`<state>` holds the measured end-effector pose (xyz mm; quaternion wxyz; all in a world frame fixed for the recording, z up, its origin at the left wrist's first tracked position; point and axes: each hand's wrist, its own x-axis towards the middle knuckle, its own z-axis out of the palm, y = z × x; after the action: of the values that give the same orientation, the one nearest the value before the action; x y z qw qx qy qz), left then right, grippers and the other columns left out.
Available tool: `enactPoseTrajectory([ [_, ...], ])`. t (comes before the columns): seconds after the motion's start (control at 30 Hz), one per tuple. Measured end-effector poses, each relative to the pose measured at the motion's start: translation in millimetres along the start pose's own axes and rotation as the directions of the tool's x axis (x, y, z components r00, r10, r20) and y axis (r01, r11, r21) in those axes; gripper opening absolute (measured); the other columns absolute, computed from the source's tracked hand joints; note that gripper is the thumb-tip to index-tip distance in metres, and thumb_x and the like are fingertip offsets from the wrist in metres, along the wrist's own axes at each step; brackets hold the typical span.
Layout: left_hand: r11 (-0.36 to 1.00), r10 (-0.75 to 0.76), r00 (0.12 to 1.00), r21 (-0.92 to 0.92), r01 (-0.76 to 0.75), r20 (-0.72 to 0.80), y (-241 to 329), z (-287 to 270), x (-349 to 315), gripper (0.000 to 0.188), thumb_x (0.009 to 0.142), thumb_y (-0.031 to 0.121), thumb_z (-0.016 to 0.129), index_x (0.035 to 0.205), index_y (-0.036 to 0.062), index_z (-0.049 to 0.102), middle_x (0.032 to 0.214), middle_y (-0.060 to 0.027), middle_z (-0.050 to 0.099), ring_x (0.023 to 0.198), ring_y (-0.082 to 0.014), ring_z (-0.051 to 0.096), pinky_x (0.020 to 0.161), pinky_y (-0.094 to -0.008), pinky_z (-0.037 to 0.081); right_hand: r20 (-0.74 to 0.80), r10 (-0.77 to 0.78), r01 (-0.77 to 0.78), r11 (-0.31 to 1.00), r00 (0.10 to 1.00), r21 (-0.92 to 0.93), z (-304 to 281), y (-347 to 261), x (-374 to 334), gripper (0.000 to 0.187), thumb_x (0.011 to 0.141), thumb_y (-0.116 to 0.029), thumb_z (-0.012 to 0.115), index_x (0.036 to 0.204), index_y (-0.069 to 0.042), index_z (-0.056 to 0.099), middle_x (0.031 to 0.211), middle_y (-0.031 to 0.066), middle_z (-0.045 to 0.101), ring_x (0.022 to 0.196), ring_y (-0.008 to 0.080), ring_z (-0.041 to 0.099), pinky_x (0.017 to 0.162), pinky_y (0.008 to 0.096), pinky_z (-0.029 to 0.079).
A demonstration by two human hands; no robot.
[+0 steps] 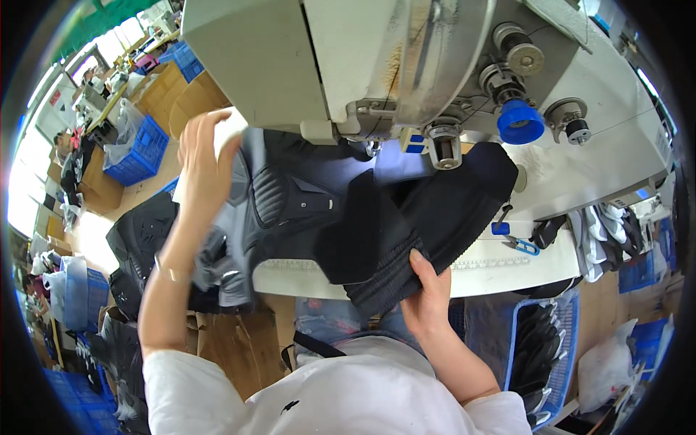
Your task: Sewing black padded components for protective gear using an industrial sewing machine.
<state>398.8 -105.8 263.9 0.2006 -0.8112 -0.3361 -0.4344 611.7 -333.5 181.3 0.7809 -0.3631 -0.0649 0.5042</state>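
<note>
Now black fabric (pixel 406 217) between both grips.

Left hand (pixel 203 156) blurred — its fingers (pixel 217 119) hide behind the grey fabric (pixel 239 217).

The ribbed knit fabric piece (pixel 428 217) was black, with a grey padded section (pixel 225 261) at its left. The sewing machine's metal body (pixel 290 58) was pale grey, its round plastic knob (pixel 520 122) bright blue. The lattice-walled plastic basket (pixel 141 148) was blue.
</note>
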Motion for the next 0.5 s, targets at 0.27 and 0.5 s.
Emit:
enactPoseTrajectory([
  [0.27, 0.871, -0.132, 0.963, -0.436, 0.225, 0.233, 159.2, -84.9, -117.6, 0.016, 0.073, 0.002, 0.063, 0.089, 0.0018, 0.060, 0.093, -0.0105, 0.058, 0.093, -0.0327, 0.055, 0.088, -0.0440, 0.041, -0.061, -0.127, 0.113, 0.976, 0.990, -0.187, 3.6, -5.4, 0.2, 0.050, 0.081, -0.004, 0.061, 0.127, 0.000, 0.043, 0.118, 0.0104, 0.055, 0.107, 0.0225, 0.055, 0.096, 0.0357, 0.043],
  [0.5, -0.399, -0.514, 0.403, -0.627, 0.669, 0.757, 188.2, 2.4, -151.6, 0.025, 0.085, 0.010, 0.057, 0.109, 0.0030, 0.055, 0.111, -0.0084, 0.057, 0.106, -0.0247, 0.055, 0.090, -0.0364, 0.046, -0.014, -0.308, 0.286, 0.896, 0.951, -0.339, 3.1, -8.3, 1.7, 0.042, 0.081, -0.001, 0.061, 0.121, 0.002, 0.048, 0.110, 0.0080, 0.058, 0.099, 0.0169, 0.056, 0.090, 0.0298, 0.043],
])
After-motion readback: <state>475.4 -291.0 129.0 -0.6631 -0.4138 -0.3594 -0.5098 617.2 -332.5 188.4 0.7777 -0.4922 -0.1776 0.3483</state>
